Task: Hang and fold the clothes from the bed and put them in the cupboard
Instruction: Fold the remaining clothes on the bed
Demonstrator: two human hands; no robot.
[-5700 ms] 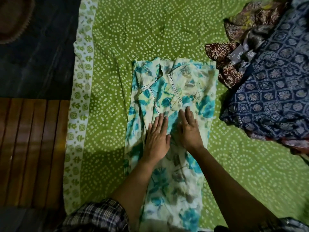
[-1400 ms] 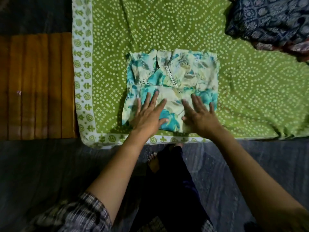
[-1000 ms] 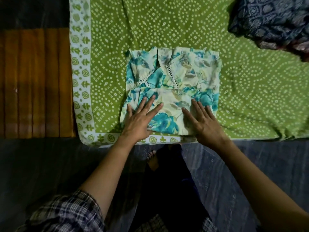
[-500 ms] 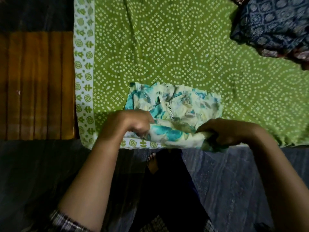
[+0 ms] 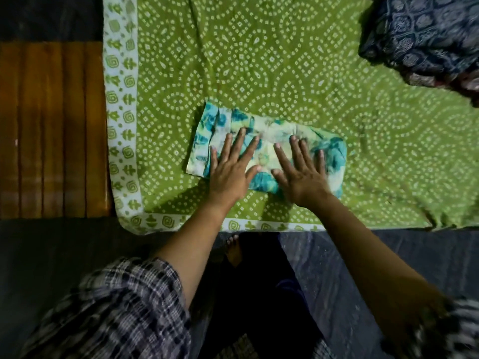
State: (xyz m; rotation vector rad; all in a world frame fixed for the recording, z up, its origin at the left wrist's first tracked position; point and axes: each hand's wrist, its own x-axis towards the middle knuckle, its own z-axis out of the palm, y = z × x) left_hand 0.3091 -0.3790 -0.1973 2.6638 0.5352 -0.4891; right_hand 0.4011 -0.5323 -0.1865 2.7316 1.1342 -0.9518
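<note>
A cream garment with a teal floral print lies folded into a narrow strip on the green bedsheet, near the bed's front edge. My left hand presses flat on its left half, fingers straight and spread. My right hand presses flat on its right half in the same way. Both palms hide the middle of the fold.
A heap of dark blue patterned cloth sits at the bed's far right. A wooden slatted bed frame part borders the sheet on the left. Dark floor and my foot lie below the bed's edge.
Both hands gripped the garment's near edge, folded it over away from me, and now lie flat on the narrower strip. Earlier it was a long piece, then a square.
</note>
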